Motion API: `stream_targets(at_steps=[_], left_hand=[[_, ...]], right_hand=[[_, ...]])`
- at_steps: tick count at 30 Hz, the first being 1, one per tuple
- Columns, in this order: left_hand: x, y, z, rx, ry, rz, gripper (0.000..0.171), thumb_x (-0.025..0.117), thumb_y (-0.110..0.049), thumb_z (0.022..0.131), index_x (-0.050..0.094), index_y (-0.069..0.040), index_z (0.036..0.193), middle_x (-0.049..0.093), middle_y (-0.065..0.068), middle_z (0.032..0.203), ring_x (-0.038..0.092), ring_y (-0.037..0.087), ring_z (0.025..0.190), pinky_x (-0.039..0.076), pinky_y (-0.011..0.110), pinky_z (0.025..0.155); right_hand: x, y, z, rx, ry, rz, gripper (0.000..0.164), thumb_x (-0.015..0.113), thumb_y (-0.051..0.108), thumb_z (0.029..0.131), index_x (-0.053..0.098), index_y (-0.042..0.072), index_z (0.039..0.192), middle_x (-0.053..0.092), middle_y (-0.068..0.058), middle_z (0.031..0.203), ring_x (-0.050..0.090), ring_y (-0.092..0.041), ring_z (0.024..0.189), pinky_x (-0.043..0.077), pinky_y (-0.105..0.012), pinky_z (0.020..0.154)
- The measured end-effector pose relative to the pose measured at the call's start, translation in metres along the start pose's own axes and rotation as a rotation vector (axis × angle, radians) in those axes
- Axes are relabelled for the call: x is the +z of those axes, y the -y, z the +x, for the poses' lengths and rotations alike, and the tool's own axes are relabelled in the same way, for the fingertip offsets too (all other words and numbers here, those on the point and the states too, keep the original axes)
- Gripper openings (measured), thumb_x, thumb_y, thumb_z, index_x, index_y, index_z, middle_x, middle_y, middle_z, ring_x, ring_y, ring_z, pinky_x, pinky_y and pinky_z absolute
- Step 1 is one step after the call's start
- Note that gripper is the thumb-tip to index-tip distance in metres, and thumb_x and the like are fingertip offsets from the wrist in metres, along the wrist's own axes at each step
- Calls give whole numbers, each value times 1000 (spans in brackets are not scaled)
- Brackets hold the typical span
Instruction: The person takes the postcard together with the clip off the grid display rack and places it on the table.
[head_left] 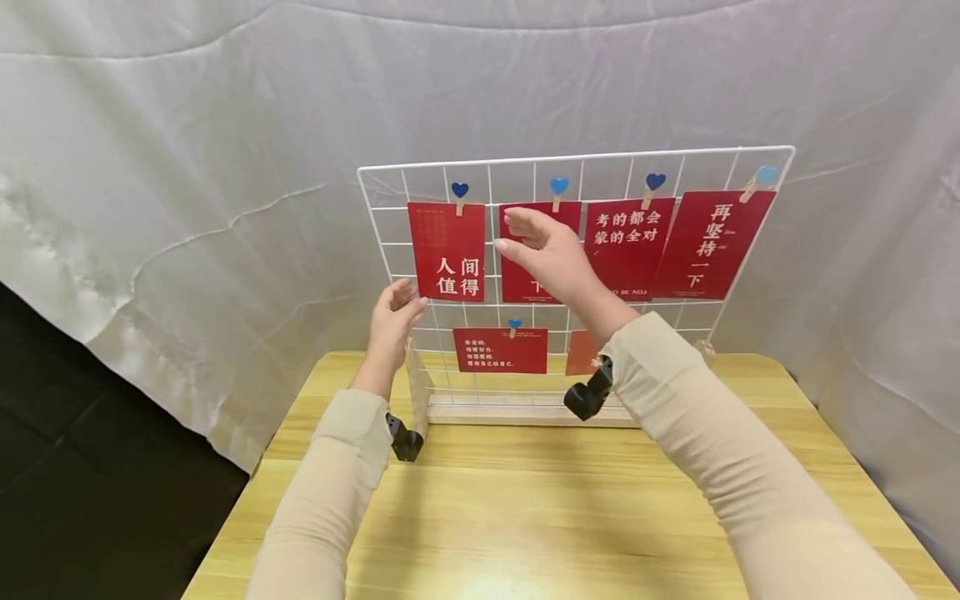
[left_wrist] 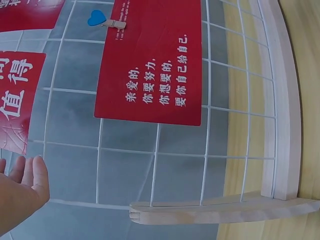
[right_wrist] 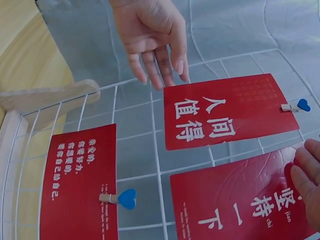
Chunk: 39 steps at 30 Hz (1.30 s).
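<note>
Left hand (head_left: 392, 325): empty, relaxed, by grid (head_left: 510, 162)'s left edge
Right hand (head_left: 558, 260): empty, fingers extended, before grid
Card (head_left: 446, 246): likely being straightened; next probably calls for light nudging

Surface (head_left: 495, 517): through my head view, I see pale yellow wood with darker grain and soft shadows.
Wooden base (head_left: 517, 417): I see it standing towards the far edge, carrying an upright white wire grid (head_left: 577, 158).

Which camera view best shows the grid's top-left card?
The right wrist view: the card fills more of the picture there, fully in frame. The head view shows it smaller; the left wrist view cuts it off.
</note>
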<state>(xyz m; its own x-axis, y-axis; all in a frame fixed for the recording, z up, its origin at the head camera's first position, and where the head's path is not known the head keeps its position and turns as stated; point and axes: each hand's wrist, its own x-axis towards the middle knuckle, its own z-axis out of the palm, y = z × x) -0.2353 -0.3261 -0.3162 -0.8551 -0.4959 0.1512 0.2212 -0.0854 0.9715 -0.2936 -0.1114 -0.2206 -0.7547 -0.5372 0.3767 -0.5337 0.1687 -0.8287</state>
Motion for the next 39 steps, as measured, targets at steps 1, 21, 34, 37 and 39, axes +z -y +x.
stream_targets(at_steps=[1,21,34,37,39], left_hand=[[0,0,0,-5,-1,-11,45,52,2,82,37,1,125,41,17,122,42,24,108,38,33,90],[1,0,9,5,-50,-112,37,55,2,80,48,2,117,51,3,94,49,13,87,37,38,90],[4,0,16,80,-73,-157,35,56,5,79,52,-3,113,54,0,85,51,10,78,46,24,71],[4,1,17,91,-59,-161,38,56,5,80,50,-3,117,54,0,84,51,10,78,46,23,70],[4,1,17,100,-53,-167,39,55,6,80,50,-3,118,53,0,82,50,11,78,46,23,69]], right_hand=[[1,1,1,2,-4,0,57,60,38,78,40,19,129,44,3,125,43,-12,110,41,-26,85],[14,22,33,-40,3,-46,54,59,34,80,40,17,129,44,4,126,41,-10,111,39,-21,86],[23,36,47,10,13,-120,56,56,31,83,34,18,133,40,3,129,40,-8,113,41,-20,84],[26,42,50,47,12,-163,56,54,31,84,32,19,134,39,4,131,39,-7,114,41,-19,84],[28,46,53,73,11,-197,56,53,31,84,31,19,134,39,4,131,38,-7,115,40,-19,85]])
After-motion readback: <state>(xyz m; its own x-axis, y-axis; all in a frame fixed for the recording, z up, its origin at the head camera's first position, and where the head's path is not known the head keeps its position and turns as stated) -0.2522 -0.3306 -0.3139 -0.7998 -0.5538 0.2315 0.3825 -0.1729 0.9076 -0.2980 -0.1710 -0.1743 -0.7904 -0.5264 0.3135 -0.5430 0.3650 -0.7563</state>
